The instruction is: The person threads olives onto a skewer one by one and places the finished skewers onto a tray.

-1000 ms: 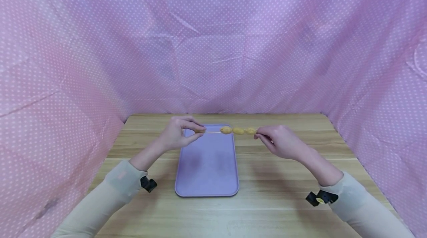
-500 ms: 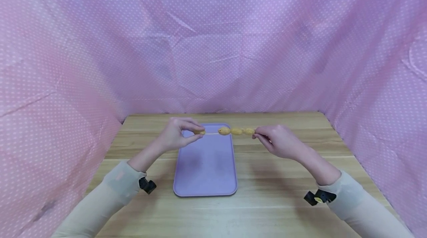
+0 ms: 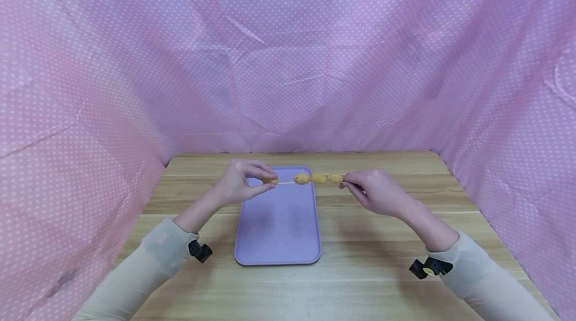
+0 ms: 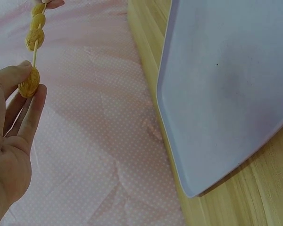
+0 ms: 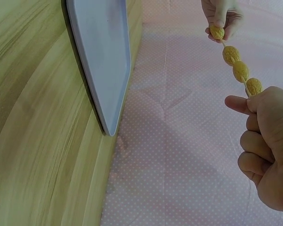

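Note:
In the head view, my right hand (image 3: pixel 375 192) pinches one end of a thin wooden skewer (image 3: pixel 286 183). Three wrinkled yellow oval fruits, like candied dates, sit threaded side by side near that hand; the middle date (image 3: pixel 319 178) touches or nearly touches its neighbours. My left hand (image 3: pixel 240 181) holds another yellow date (image 4: pixel 29 83) between thumb and fingers, at the skewer's far end. The stick reaches this date, and a bare stretch separates it from the other three. How deep the tip goes in is hidden. The skewer is held roughly level above the tray's far end.
A light purple tray (image 3: pixel 279 231) lies on the wooden table (image 3: pixel 360 281), below and between the hands. Pink dotted cloth (image 3: pixel 288 86) hangs behind the table and along both sides. Each wrist wears a small black camera, such as the left camera (image 3: pixel 200 251).
The bare stretch of skewer between the left hand's date and the other three has shortened slightly. More of the left hand's date shows past the fingertips. Both hands sit slightly lower.

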Tool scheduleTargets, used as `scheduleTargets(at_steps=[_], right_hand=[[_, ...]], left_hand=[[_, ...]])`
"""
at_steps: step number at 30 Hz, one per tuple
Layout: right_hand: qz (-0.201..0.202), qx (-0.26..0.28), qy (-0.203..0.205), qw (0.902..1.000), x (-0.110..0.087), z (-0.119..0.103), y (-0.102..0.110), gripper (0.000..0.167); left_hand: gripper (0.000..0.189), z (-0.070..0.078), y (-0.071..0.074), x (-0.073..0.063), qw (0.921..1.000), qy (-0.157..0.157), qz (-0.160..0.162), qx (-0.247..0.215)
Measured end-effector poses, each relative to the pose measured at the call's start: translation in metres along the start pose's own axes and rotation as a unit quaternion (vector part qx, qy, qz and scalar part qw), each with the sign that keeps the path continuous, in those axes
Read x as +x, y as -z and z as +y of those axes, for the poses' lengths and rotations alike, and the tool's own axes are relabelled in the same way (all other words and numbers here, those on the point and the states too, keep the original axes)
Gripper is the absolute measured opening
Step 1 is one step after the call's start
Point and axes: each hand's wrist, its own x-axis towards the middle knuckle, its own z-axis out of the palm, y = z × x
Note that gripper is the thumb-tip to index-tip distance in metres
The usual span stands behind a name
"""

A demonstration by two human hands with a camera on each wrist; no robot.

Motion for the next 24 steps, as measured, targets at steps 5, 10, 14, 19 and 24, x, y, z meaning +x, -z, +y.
scheduleTargets(at_steps=[5,10,14,19,24], right_hand=[[-0.003,0.0,-0.002,1.0,0.0002,0.0003,-0.0003,0.015],[-0.006,-0.006,-0.005,1.0,0.0,0.0006,-0.0007,0.012],[-0.004,-0.005,-0.005,1.0,-0.0003,0.0003,-0.0014,0.011],[0.0,-0.002,-0.002,1.0,-0.0005,-0.0001,-0.002,0.014],[0.0,-0.001,-0.002,1.0,-0.0002,0.0004,-0.0014,0.015]], left_hand=[[0.017,-0.0001,-0.0007,0.0002,1.0,-0.004,-0.003,-0.003],[0.017,-0.001,-0.0014,0.0008,1.0,-0.007,-0.003,-0.001],[0.017,-0.0019,-0.0025,0.0016,0.9999,-0.01,-0.004,0.0],[0.017,-0.0026,-0.0031,0.0026,0.9999,-0.008,-0.002,-0.006],[0.017,-0.0023,-0.0033,0.0036,1.0,-0.007,-0.002,-0.004]])
